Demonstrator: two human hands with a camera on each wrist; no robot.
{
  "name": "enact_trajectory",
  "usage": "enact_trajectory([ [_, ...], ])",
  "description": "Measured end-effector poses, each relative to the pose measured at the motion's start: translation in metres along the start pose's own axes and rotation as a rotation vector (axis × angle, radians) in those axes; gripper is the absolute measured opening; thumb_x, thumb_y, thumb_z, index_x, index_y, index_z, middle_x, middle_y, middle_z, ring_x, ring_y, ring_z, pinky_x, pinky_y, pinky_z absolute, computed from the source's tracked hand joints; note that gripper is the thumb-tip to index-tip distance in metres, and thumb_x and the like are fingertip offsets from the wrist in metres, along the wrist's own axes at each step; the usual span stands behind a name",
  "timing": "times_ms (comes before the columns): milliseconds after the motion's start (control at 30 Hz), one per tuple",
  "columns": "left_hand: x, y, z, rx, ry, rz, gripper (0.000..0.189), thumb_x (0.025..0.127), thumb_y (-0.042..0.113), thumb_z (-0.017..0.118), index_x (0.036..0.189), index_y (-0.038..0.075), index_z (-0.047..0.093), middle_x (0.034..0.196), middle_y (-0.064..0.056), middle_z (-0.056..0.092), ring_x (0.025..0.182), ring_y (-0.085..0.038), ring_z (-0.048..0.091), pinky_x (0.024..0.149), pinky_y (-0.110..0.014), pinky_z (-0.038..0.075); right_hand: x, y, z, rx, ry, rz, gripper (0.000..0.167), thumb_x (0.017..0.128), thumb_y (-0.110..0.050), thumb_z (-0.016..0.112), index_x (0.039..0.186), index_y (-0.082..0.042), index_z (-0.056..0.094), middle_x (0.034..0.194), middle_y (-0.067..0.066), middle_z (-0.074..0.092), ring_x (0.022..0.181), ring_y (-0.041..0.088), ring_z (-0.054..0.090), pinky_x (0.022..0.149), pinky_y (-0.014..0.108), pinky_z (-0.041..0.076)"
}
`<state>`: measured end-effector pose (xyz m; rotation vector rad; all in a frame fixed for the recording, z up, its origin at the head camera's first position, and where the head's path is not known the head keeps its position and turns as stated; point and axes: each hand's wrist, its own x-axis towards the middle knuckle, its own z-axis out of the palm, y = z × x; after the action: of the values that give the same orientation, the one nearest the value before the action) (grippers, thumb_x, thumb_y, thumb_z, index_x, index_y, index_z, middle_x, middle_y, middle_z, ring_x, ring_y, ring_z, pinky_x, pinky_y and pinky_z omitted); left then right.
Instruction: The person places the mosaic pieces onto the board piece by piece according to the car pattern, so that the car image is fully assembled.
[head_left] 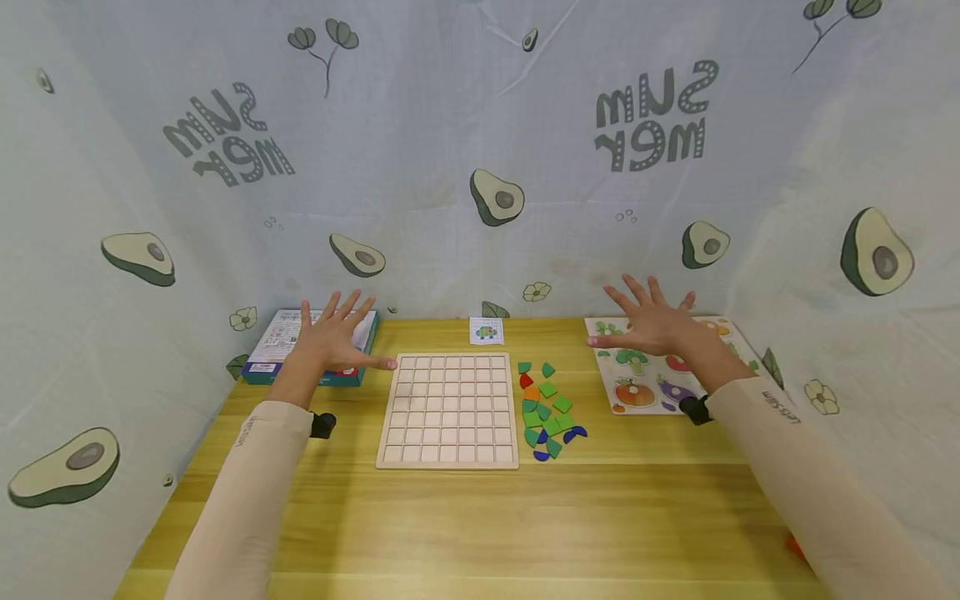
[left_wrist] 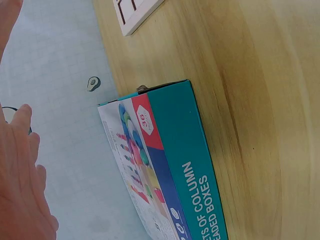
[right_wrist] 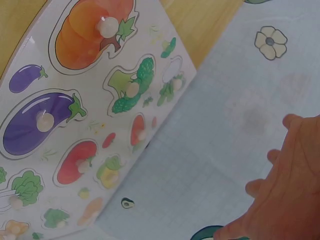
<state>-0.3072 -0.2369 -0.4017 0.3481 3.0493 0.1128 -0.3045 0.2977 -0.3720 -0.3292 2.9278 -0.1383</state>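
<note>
My left hand [head_left: 333,337] is held up with fingers spread, over the teal cardboard box [head_left: 347,375] at the back left. It holds nothing. The right hand [head_left: 652,325], also empty with fingers apart, hovers near the vegetable knob puzzle [head_left: 611,379] at the back right. Between the hands lies a pale wooden grid board [head_left: 447,462] with bare square cells. Beside its right edge are scattered several flat coloured pieces [head_left: 562,404], green, blue, red and orange. In the left wrist view the box [left_wrist: 175,120] shows printed beads and lettering.
A small pattern card [head_left: 487,332] with a green figure lies behind the board, close to the cloth backdrop [head_left: 427,167]. The wooden table [head_left: 450,533] extends toward me. An orange object [head_left: 795,547] is partly hidden by the right sleeve.
</note>
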Motion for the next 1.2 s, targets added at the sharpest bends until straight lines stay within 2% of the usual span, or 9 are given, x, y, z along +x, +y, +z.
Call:
enact_trajectory([
  [333, -0.002, 0.0, -0.002, 0.003, 0.013, 0.005, 0.132, 0.068, 0.095, 0.059, 0.168, 0.024, 0.01, 0.176, -0.009, 0.003, 0.161, -0.041, -0.001, 0.119, -0.075, -0.016, -0.002, 0.001, 0.001, 0.007, 0.014, -0.008, 0.112, 0.087, -0.083, 0.051, 0.168, -0.021, 0.003, 0.172, 0.019, -0.015, 0.152, 0.058, -0.015, 0.097, 0.092, -0.018],
  [700, -0.007, -0.002, -0.003, -0.044, 0.025, 0.012, 0.127, 0.071, 0.091, 0.061, 0.168, 0.024, 0.011, 0.176, -0.008, 0.004, 0.161, -0.041, 0.004, 0.122, -0.073, -0.011, -0.011, -0.002, -0.003, 0.003, 0.05, -0.022, 0.109, 0.088, -0.081, 0.052, 0.167, -0.02, 0.01, 0.173, 0.021, -0.004, 0.154, 0.058, -0.002, 0.104, 0.092, -0.006],
  [833, -0.012, -0.004, -0.001, -0.048, 0.05, 0.033, 0.125, 0.073, 0.088, 0.062, 0.168, 0.023, 0.013, 0.175, -0.009, 0.007, 0.16, -0.041, 0.007, 0.122, -0.072, -0.012, -0.013, -0.004, 0.001, 0.014, 0.088, -0.054, 0.104, 0.09, -0.079, 0.053, 0.167, -0.018, 0.017, 0.172, 0.021, 0.005, 0.154, 0.055, 0.007, 0.108, 0.09, 0.002],
  [967, -0.022, -0.003, 0.005, -0.044, 0.109, 0.053, 0.12, 0.073, 0.086, 0.064, 0.166, 0.022, 0.022, 0.173, -0.01, 0.018, 0.157, -0.042, 0.02, 0.125, -0.072, 0.005, -0.015, -0.008, 0.011, 0.028, 0.136, -0.093, 0.101, 0.09, -0.077, 0.055, 0.164, -0.015, 0.026, 0.168, 0.024, 0.021, 0.149, 0.056, 0.023, 0.111, 0.084, 0.023],
  [1067, -0.031, 0.0, 0.011, -0.063, 0.157, 0.064, 0.115, 0.073, 0.084, 0.066, 0.164, 0.021, 0.032, 0.17, -0.011, 0.029, 0.152, -0.046, 0.03, 0.121, -0.074, 0.019, -0.02, -0.013, 0.018, 0.069, 0.165, -0.113, 0.097, 0.09, -0.073, 0.059, 0.161, -0.012, 0.034, 0.162, 0.026, 0.032, 0.144, 0.056, 0.034, 0.107, 0.078, 0.036],
  [1200, -0.044, 0.005, 0.021, -0.116, 0.195, 0.092, 0.108, 0.074, 0.08, 0.069, 0.159, 0.019, 0.042, 0.165, -0.012, 0.039, 0.148, -0.049, 0.036, 0.116, -0.076, 0.027, -0.027, -0.022, 0.028, 0.146, 0.19, -0.138, 0.089, 0.093, -0.066, 0.062, 0.158, -0.009, 0.04, 0.157, 0.027, 0.038, 0.141, 0.053, 0.04, 0.106, 0.075, 0.041],
])
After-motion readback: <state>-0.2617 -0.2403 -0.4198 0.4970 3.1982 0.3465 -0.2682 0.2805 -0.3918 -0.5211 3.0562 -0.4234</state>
